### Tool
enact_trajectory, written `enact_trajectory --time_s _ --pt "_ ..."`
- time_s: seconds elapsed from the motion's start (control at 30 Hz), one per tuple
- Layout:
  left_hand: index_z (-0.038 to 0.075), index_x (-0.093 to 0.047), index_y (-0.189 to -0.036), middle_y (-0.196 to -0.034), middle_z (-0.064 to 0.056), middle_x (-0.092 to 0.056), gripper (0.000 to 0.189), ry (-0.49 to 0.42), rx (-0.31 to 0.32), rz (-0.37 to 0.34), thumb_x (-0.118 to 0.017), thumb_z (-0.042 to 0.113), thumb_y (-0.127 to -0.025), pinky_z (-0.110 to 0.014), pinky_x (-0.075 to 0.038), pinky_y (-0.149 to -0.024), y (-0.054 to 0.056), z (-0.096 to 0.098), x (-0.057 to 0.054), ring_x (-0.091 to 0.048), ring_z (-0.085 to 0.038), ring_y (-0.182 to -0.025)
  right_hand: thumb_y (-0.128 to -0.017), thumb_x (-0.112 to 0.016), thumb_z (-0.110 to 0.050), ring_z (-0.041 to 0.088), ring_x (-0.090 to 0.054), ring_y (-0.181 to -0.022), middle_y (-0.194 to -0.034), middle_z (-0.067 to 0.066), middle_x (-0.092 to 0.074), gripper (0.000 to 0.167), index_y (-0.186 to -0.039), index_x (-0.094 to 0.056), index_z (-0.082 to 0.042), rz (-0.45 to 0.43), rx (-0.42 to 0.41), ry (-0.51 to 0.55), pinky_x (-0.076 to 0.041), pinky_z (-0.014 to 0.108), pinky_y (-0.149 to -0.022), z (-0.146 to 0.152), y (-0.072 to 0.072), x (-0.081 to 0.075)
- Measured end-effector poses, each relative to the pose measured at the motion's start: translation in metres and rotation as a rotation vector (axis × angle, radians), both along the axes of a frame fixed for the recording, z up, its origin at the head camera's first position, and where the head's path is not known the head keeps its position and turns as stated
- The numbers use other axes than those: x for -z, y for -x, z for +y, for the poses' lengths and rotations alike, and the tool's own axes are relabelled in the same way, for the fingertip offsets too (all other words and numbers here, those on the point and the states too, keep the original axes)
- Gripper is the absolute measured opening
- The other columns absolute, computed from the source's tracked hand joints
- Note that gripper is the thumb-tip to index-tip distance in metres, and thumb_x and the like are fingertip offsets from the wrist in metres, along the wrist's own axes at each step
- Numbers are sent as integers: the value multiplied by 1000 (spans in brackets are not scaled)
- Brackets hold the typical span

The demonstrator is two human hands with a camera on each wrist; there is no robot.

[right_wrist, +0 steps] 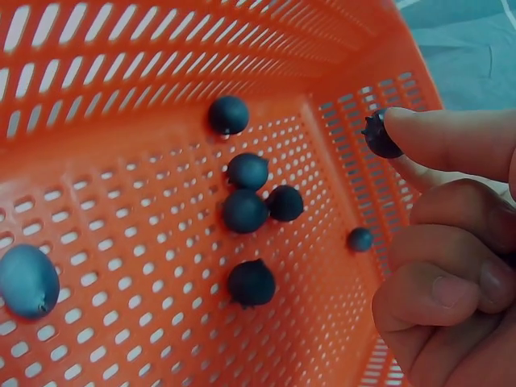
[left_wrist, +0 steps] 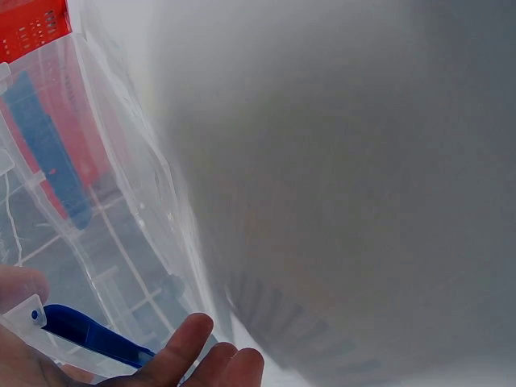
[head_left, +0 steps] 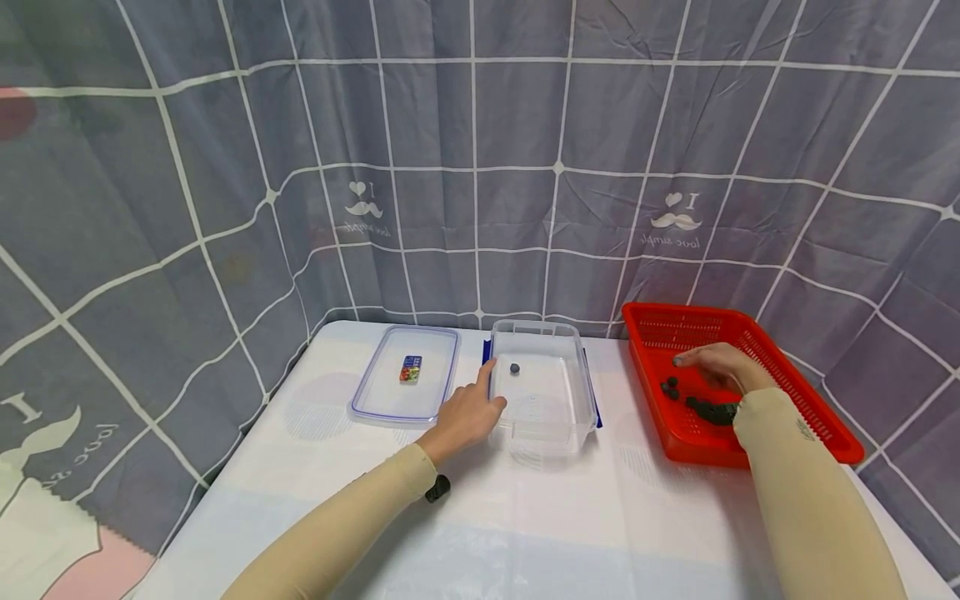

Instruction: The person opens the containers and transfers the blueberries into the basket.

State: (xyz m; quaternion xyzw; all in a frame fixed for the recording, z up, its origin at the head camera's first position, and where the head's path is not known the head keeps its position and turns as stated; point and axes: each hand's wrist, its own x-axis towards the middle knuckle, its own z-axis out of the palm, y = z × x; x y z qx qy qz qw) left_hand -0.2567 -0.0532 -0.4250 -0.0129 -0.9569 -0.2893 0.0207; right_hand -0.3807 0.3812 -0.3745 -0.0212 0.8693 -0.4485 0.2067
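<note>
In the head view a clear plastic food container (head_left: 551, 437) stands on the table with a single blueberry (head_left: 514, 368) inside. My left hand (head_left: 467, 415) holds its left edge, thumb at the rim and fingers outside beside a blue latch (left_wrist: 93, 334). To the right is a red perforated basket (head_left: 678, 450). My right hand (head_left: 720, 364) is inside it and pinches a blueberry (right_wrist: 380, 135) between thumb and index finger, the other fingers curled. Several loose blueberries (right_wrist: 244, 211) lie on the basket floor below, in the right wrist view.
A clear lid (head_left: 386, 392) with a blue seal and a colourful label (head_left: 410, 369) lies flat left of the container. Behind the white-covered table (head_left: 525, 533) hangs a grey curtain (head_left: 517, 208) with white grid lines.
</note>
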Motion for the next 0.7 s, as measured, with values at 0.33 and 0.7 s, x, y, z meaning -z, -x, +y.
enact_trajectory --time_s 0.33,0.7 --pt "25 -22 -161 -112 -19 -70 72 9 -6 4 -51 38 -96 -44 -48 -71 -1 1 -3 -62 -28 -86 -100 -57 -22 11 -35 -51 -56 -12 -42 59 -146 -41 12 -10 -4 -10 -36 27 -54 0 -4 1" --pt "26 -22 -161 -116 -18 -70 73 1 -7 -5 -50 39 -96 -45 -48 -73 -2 0 -2 -63 -28 -91 -99 -60 -25 10 -36 -47 -53 -9 -45 59 -144 -45 9 67 -25 -19 -36 26 -52 -23 1 -14"
